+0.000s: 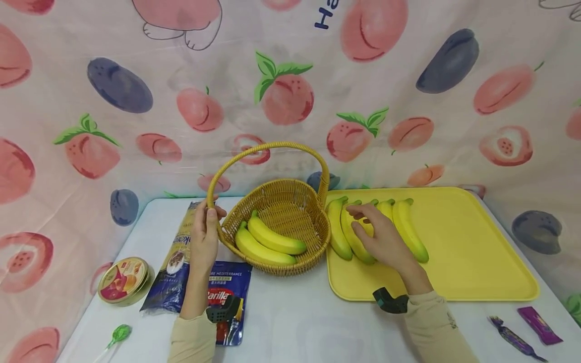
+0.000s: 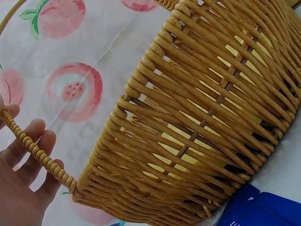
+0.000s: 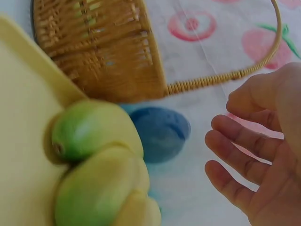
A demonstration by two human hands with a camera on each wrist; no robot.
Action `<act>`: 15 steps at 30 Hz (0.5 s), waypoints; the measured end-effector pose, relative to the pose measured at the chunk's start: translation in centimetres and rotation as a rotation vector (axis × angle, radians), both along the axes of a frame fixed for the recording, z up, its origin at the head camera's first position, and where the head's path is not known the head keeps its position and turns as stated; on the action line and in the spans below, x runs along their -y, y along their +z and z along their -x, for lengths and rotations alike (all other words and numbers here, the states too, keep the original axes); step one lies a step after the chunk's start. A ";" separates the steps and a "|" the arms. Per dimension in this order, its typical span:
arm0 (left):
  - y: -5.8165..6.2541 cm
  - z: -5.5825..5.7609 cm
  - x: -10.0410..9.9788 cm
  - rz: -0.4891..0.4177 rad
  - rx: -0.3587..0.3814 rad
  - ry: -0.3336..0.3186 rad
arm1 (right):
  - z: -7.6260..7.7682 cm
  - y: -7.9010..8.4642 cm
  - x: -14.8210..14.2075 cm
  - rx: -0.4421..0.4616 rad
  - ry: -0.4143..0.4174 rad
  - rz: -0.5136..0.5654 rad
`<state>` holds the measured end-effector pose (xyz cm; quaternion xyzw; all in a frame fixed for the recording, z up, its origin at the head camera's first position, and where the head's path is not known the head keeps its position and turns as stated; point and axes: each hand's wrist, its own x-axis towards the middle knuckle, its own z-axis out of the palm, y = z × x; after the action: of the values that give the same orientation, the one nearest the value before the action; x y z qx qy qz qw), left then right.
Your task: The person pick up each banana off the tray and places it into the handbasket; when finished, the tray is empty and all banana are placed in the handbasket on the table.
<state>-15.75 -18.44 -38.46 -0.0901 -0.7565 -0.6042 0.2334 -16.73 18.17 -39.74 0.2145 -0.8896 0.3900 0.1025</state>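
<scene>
A yellow-brown wicker basket [image 1: 295, 199] stands mid-table with two bananas [image 1: 272, 239] lying in it. My left hand [image 1: 204, 237] holds the lower left end of its arched handle [image 1: 272, 145]; in the left wrist view, fingers [image 2: 45, 143] pass behind the wrapped handle [image 2: 37, 153]. To the basket's right, several bananas [image 1: 410, 232] lie side by side on a yellow tray [image 1: 476, 242]. Over these bananas hovers my right hand [image 1: 383, 237], its fingers loosely bent. The right wrist view shows nothing in that hand [image 3: 263, 155], apart from the green-tipped bananas [image 3: 99, 127].
Left of the basket lie a blue-and-gold packet [image 1: 170, 272], a blue pouch [image 1: 233, 287] partly under my left wrist, a round tin [image 1: 124, 280] and a green lollipop [image 1: 120, 334]. Two purple-wrapped sweets [image 1: 540, 325] lie at front right. A fruit-print cloth [image 1: 290, 75] hangs behind.
</scene>
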 end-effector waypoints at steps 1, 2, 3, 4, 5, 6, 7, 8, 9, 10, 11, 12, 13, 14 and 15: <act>0.0 0.0 0.0 0.001 -0.005 -0.003 | 0.0 -0.1 -0.4 -0.010 -0.008 0.000; 0.0 0.0 0.0 -0.002 -0.008 -0.005 | 0.1 -0.2 -0.8 -0.020 -0.018 0.000; 0.0 0.0 0.0 -0.003 -0.010 -0.007 | 0.1 -0.3 -1.1 -0.029 -0.027 -0.001; 0.0 0.0 0.0 -0.005 -0.011 -0.009 | 0.2 -0.4 -1.5 -0.039 -0.036 -0.001; 0.0 0.0 0.0 -0.006 -0.009 -0.009 | 0.2 -0.4 -1.9 -0.049 -0.046 -0.001; 0.0 0.0 0.0 -0.006 -0.011 -0.010 | 0.3 -0.4 -2.3 -0.057 -0.055 -0.002; 0.0 0.0 0.0 -0.006 -0.009 -0.010 | 0.3 -0.4 -2.6 -0.061 -0.063 -0.004; 0.0 0.0 0.0 -0.007 -0.008 -0.010 | 0.3 -0.4 -3.0 -0.064 -0.072 -0.007; 0.0 0.0 0.0 -0.004 -0.007 -0.008 | 0.3 -0.5 -3.4 -0.065 -0.081 -0.009; 0.0 -0.1 0.0 -0.002 -0.006 -0.006 | 0.3 -0.5 -3.8 -0.062 -0.092 -0.010; 0.0 -0.1 0.0 0.001 -0.004 -0.003 | 0.3 -0.6 -4.2 -0.059 -0.103 -0.013; 0.0 -0.1 0.0 0.001 -0.002 -0.002 | 0.2 -0.7 -4.6 -0.049 -0.113 -0.016; 0.1 -0.1 0.0 0.004 0.004 0.001 | 0.2 -0.8 -5.0 -0.036 -0.124 -0.016; 0.1 -0.1 0.0 0.005 0.009 0.003 | 0.2 -0.9 -5.4 -0.022 -0.138 -0.017; 0.2 -0.1 0.0 0.004 0.014 0.004 | 0.2 -1.0 -5.8 -0.007 -0.148 -0.014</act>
<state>-15.61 -18.40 -38.30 -0.0850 -0.7596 -0.6027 0.2290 -16.91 23.99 -40.78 0.1503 -0.9053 0.3746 0.1325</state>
